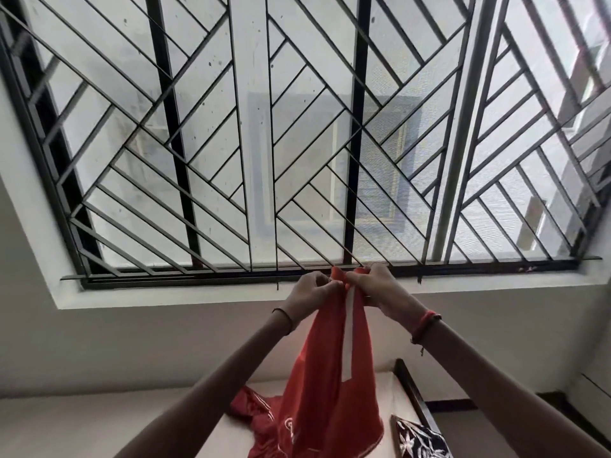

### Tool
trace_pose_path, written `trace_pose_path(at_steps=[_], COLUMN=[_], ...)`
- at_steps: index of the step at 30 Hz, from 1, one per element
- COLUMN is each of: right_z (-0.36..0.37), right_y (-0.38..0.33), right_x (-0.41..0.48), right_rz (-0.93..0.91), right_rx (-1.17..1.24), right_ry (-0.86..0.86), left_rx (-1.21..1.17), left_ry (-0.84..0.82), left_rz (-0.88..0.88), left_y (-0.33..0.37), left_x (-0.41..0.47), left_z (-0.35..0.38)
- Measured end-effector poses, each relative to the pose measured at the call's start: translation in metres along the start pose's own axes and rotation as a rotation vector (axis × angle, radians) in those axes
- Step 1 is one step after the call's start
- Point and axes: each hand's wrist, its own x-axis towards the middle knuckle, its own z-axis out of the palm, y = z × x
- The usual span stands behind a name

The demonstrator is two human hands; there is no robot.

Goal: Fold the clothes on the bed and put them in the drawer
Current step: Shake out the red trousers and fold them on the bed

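Behind your raised hands a wide window (297, 133) fills most of the view, its black metal grille (172, 133) of slanted bars running down to a pale sill (198, 297). Below you, the bed (373, 408) shows only as a light patch with a dark wooden frame (413, 395) along its right edge, and a black-and-white patterned cushion (418, 439) sits at the lower right, cut off by the picture's edge. Nothing stands between you and the garment.

Much of the red garment (327, 375) is hard to read: its lower part bunches on the bed and runs out of view, a white stripe runs down its middle, and a pale print near the bottom is too crumpled to make out.

Both your arms reach up and forward, nearly straight. Your left hand (312, 294) and right hand (372, 287) meet close together at the sill's height, each pinching the top edge of the red garment with curled fingers, so the cloth hangs down between your forearms. A dark band circles your left wrist, a red thread your right.
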Motion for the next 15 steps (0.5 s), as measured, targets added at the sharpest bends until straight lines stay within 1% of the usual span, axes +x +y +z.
trace_pose_path(at_steps=[7,10,12,15], right_z=[-0.003,-0.004,-0.005,-0.011], right_y=[-0.012,-0.017,-0.019,-0.023], right_x=[-0.010,-0.010,-0.008,-0.008], right_rz=[-0.043,-0.045,-0.086,-0.143], right_rx=[0.158,0.179,0.149,0.129], right_ry=[-0.183,-0.172,-0.150,-0.082], left_rx=[0.037,0.070,0.084,0.148], left_ry=[0.045,0.045,0.022,-0.031], left_rz=[0.189,0.249,0.305,0.343], left_y=[0.007,0.010,0.014,0.020], left_x=[0.000,0.001,0.003,0.007], left_z=[0.001,0.003,0.005,0.006])
